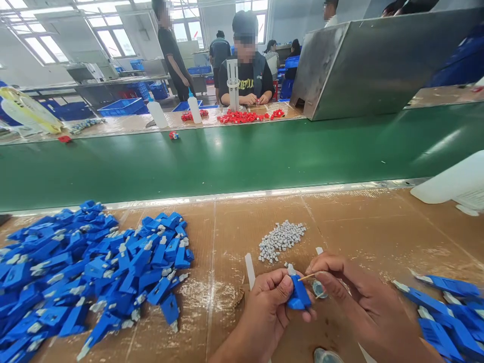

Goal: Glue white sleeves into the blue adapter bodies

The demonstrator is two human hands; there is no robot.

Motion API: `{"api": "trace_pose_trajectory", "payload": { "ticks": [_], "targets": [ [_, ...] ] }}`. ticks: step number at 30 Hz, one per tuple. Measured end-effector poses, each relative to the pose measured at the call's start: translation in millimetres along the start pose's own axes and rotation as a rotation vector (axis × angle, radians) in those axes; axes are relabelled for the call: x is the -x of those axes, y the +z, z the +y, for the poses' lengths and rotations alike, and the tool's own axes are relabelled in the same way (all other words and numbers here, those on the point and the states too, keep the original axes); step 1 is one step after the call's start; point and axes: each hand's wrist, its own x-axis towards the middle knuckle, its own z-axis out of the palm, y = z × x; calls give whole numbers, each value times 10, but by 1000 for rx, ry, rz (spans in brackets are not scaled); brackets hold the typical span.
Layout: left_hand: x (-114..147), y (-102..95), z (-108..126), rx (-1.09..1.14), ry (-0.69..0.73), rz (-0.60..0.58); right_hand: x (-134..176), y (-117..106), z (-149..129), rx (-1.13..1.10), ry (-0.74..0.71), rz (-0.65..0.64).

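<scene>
My left hand [269, 298] is closed around a blue plastic part [298, 293] with a pale grey tip, held above the table. Between the thumb and fingers of my right hand [353, 292] is a thin wooden stick [308, 277], its point touching the blue part near the grey tip. Just behind the hands lies a heap of small grey pieces [283, 241]. A small clear cup [318, 289] sits partly hidden between my hands. Another clear container [325, 356] shows at the bottom edge.
A large pile of blue parts [94, 272] covers the left of the table, with more blue parts [446, 307] at right. A white bottle [451, 177] lies at the right. Beyond the green conveyor belt [227, 161], a person [246, 75] sits behind red parts [242, 117].
</scene>
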Motion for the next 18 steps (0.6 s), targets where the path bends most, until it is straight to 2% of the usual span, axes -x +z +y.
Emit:
{"api": "trace_pose_trajectory", "payload": {
  "ticks": [6, 11, 18],
  "targets": [
    [15, -12, -10, -8, 2, -10, -20, -4, 52, 34, -62, -32],
    [8, -13, -14, -11, 30, -37, -46, -23, 80, 105, -257, -48],
    [28, 2, 23, -3, 16, -9, -2, -42, 78, 119, -248, -74]
  ]
}}
